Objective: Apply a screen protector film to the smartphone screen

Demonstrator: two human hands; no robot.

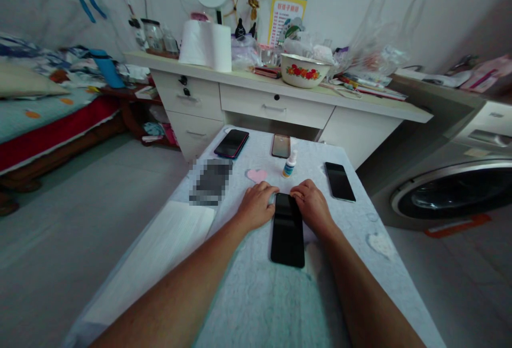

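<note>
A black smartphone [287,236] lies face up on the cloth-covered table, directly in front of me. At its upper left corner is my left hand [258,205], fingers bent to the top edge and thumb against the side. My right hand [312,204] grips the upper right corner with curled fingers. Just beyond them stands a small white dropper bottle [289,164] with a blue and yellow label. To its left lies a pink paper heart [256,176]. Whether anything thin is between my fingertips cannot be seen.
Another phone [340,181] lies right, a dark phone [232,143] at back left, and a brownish phone case [281,146] at the back. A pixelated dark item [212,181] lies left. Beyond are a white desk [248,104] and a washing machine [452,177].
</note>
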